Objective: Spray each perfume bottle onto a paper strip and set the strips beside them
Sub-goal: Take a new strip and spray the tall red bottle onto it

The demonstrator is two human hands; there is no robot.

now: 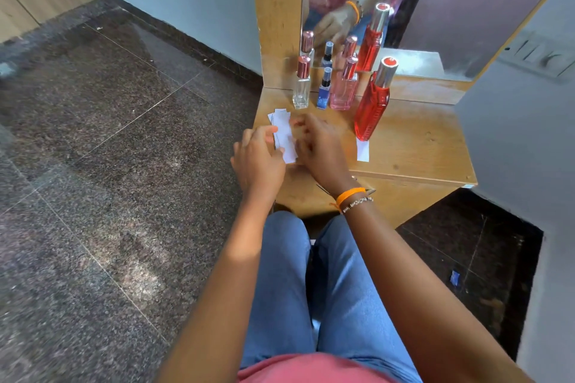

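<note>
On the wooden shelf (413, 146) stand a clear bottle (301, 87), a small blue bottle (324, 92), a pink bottle (344, 88) and a tall red bottle (375, 102), each capped. One white paper strip (363, 151) lies in front of the red bottle. A small stack of paper strips (283, 132) rests at the shelf's left front. My left hand (256, 162) touches the stack's left edge with its fingers on the paper. My right hand (317, 149) pinches at the stack from the right side; its fingertips are blurred.
A mirror (435, 9) behind the bottles repeats them and my arm. A grey wall stands right of the shelf. Dark stone floor (109, 165) spreads to the left. My legs in jeans are below the shelf's front edge.
</note>
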